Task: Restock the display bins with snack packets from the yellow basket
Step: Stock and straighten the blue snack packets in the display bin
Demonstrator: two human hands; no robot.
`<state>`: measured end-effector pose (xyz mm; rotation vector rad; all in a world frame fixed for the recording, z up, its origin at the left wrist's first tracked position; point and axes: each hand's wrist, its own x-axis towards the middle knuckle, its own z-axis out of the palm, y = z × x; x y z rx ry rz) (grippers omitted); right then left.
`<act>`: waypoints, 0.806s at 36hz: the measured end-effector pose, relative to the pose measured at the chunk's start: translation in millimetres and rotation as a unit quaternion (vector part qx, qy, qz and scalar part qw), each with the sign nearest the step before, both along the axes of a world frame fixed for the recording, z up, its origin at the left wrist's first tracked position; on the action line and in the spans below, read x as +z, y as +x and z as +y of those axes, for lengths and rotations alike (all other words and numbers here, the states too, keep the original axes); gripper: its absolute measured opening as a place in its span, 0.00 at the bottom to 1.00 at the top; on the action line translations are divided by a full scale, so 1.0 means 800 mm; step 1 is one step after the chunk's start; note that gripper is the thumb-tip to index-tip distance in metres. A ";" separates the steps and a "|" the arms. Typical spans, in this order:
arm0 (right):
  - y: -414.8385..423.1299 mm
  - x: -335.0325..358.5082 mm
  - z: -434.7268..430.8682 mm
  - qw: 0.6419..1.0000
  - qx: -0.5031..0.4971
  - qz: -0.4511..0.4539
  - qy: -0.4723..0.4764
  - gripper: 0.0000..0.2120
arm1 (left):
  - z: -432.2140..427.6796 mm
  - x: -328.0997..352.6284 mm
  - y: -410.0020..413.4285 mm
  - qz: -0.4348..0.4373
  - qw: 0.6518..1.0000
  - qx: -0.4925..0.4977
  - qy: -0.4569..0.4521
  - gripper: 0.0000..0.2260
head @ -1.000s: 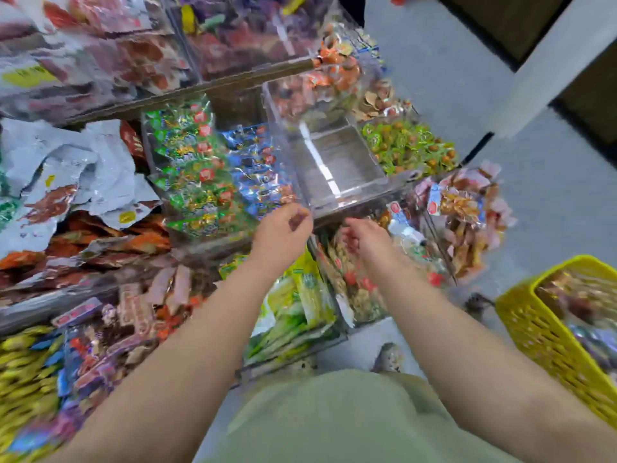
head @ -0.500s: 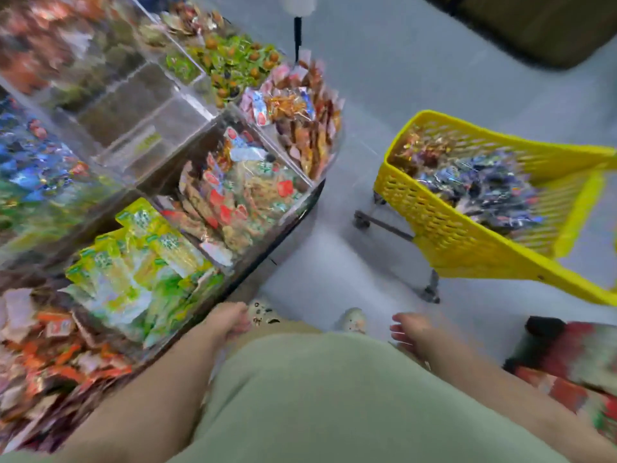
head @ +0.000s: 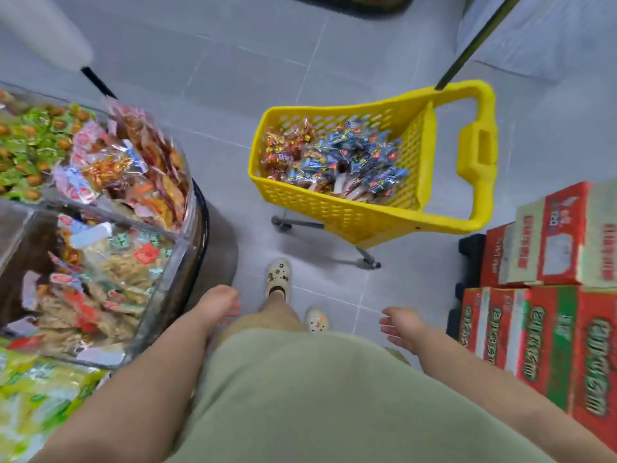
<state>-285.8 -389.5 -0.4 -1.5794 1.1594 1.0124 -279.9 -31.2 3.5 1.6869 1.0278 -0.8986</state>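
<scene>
- The left hand [head: 218,304] hangs empty with its fingers loose, just beside the rounded outer edge of the display bins [head: 185,248] on the left.
- The right hand [head: 402,327] is empty too, fingers relaxed and spread, near the stacked red cartons [head: 547,262] on the right.
- The yellow basket [head: 334,212] stands on its wheels farther out, between bins and cartons and touching neither.
- Snack packets [head: 350,158], blue ones and red-gold ones, lie heaped inside the basket, below its rim.
- Its loop handle [head: 480,155] sticks out to the right, close above the cartons' top edge.
- A lane of grey floor tile [head: 233,128] runs between the bins' edge and the basket's left wall.
- The person's pale shoes [head: 278,275] stand in that lane, near the basket's wheels.
</scene>
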 end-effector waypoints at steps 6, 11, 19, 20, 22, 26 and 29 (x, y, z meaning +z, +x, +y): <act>0.050 -0.004 0.012 0.999 -0.035 -0.002 0.009 0.07 | 0.006 -0.002 0.083 0.005 0.999 -0.039 0.001 0.05; 0.124 0.003 0.032 0.997 -0.066 -0.029 -0.003 0.07 | 0.025 -0.001 0.174 0.013 0.999 -0.046 0.000 0.06; 0.247 0.015 0.086 0.992 -0.100 -0.074 0.014 0.08 | 0.059 -0.006 0.306 -0.011 0.995 -0.100 0.013 0.08; 0.262 0.016 0.091 0.991 -0.106 -0.078 0.015 0.08 | 0.063 -0.009 0.320 -0.014 0.995 -0.102 0.016 0.08; 0.291 0.018 0.101 0.990 -0.114 -0.085 0.019 0.09 | 0.067 -0.015 0.345 -0.015 0.994 -0.105 0.025 0.08; 0.344 0.013 0.119 0.986 -0.133 -0.092 0.041 0.12 | 0.067 -0.029 0.387 -0.015 0.992 -0.116 0.051 0.09; 0.377 0.004 0.128 0.984 -0.136 -0.093 0.065 0.07 | 0.061 -0.046 0.407 -0.031 0.988 -0.133 0.075 0.10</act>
